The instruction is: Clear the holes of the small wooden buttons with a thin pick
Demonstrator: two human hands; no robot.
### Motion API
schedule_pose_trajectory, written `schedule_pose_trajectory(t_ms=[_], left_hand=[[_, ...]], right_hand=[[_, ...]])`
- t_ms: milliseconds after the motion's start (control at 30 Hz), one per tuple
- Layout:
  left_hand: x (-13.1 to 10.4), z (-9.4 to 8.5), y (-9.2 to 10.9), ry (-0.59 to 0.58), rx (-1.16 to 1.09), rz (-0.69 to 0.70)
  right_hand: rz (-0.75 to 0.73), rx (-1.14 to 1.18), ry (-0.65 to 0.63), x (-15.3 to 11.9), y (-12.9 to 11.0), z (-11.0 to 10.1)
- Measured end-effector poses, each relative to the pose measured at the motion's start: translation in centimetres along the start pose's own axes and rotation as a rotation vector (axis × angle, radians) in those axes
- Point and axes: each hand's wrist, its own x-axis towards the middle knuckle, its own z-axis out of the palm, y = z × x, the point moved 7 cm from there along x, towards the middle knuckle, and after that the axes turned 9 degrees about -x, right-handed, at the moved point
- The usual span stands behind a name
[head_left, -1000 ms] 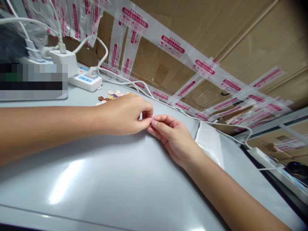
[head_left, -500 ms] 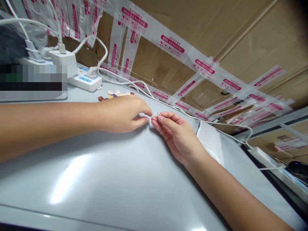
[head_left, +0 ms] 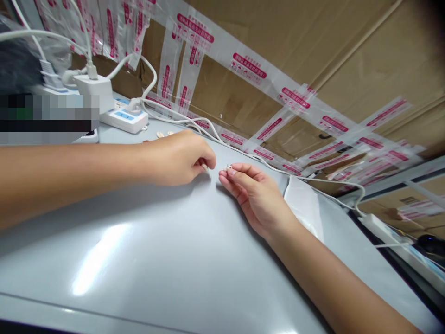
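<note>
Right hand [head_left: 255, 195] lies palm-up on the glossy grey counter [head_left: 167, 260], thumb and forefinger pinched together on a tiny pale bead-like piece [head_left: 228, 167] held right at the fingertips. Left hand [head_left: 177, 157] sits just beside it, knuckles up, fingers curled in, and there's a small whitish bit [head_left: 205, 167] poking out at its fingertips, so it looks clamped on something too, though I can't tell what. The two sets of fingertips point at each other with a small gap between, not touching; the pale piece lies to the right of the left hand, and it's too small to read any long axis. Behind the left hand, a few more small pale pieces [head_left: 164, 134] lie on the counter, near a white power strip with blue labels [head_left: 123, 119] and its white cables [head_left: 208, 132]. A flat clear plastic bag [head_left: 304, 204] lies just right of the right wrist, with taped brown cardboard [head_left: 278, 55] behind.
</note>
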Motion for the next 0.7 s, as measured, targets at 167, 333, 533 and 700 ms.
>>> schedule_pose_trajectory(t_ms=[167, 333, 533, 700], left_hand=[[0.3, -1.0, -0.1, 0.053, 0.005, -0.055], [0.2, -1.2, -0.5, 0.104, -0.083, -0.098], [0.1, -1.0, -0.7, 0.138, -0.195, -0.123], [0.1, -0.9, -0.6, 0.125, -0.156, -0.070]], right_hand=[[-0.002, 0.006, -0.019, -0.1, -0.1, 0.2], [0.003, -0.008, -0.028, -0.2, 0.0, 0.3], [0.004, -0.001, -0.038, -0.2, 0.0, 0.4], [0.000, -0.001, -0.049, -0.2, 0.0, 0.5]])
